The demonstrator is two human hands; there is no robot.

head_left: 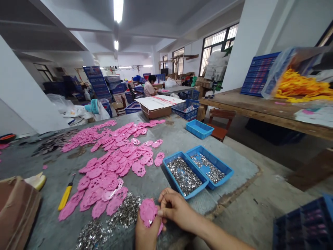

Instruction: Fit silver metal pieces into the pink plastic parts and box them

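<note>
Here, gripping a partly hidden pink plastic piece (148,210) in the left hand (146,233); bunching the right hand (174,209) narrowly at its edge; cannot tell whether around anything.

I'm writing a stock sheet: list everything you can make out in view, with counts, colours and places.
Table: one, grey, foreground
Pink pieces: many, pink, left and middle
Trays: three, blue, table's right
Metal bits: many, silver, loose and in two trays
Dark pieces: many, grey, far left
Tool: one, yellow-handled, left
Box: one, brown, bottom left
Carton: one, white and brown, table's far end
Crates: several, blue, back and right
Chair: one clear, reddish brown, right
Wooden table: one, brown, right
Yellow pieces: many, orange-yellow, bagged on wooden table
Co-worker: one clear, light top, back
Lights: several, white, ceiling
Left hand: one, bare, bottom centre, holding a pink piece
Right hand: one, bare, at that piece's edge
</note>
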